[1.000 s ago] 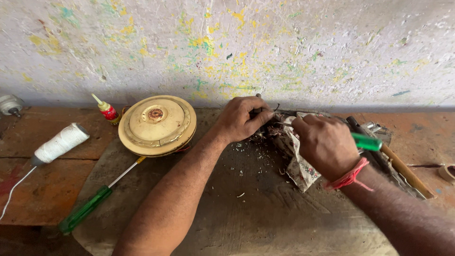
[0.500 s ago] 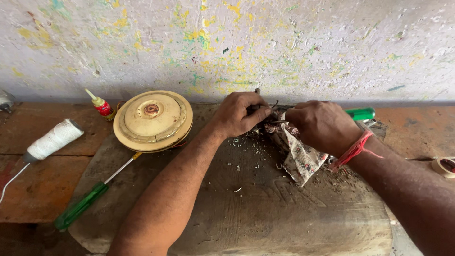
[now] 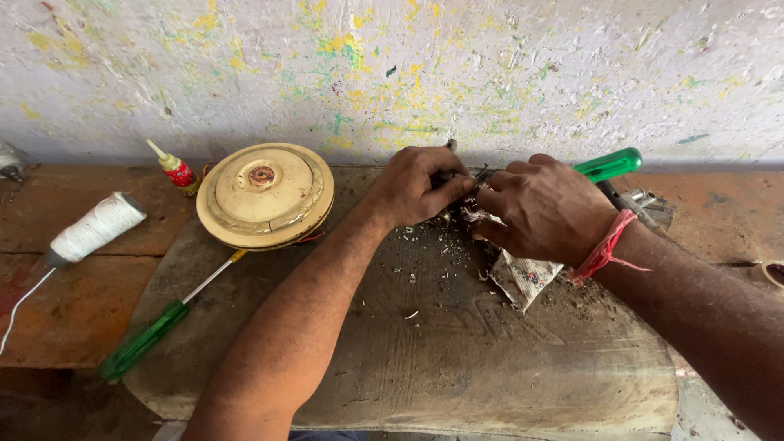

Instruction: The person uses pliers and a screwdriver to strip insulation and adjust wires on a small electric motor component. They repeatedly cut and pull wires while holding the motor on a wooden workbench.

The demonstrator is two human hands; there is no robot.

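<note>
Tangled metal part (image 3: 467,214), both hands (image 3: 482,200) curled over it, knuckles up

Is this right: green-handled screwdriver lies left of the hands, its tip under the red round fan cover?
Not quite. The head view shows the round fan cover is cream-yellow, not red. The rest holds: the green-handled screwdriver lies left of the left hand and right hand, its tip running under the cover.

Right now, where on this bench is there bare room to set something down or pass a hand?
The near half of the grey mat is bare, between the two forearms. The wooden benchtop is bare below the thread spool, left of the green screwdriver. It is crowded around the left hand and right hand, with scraps, a printed wrapper and tools by the wall.
</note>
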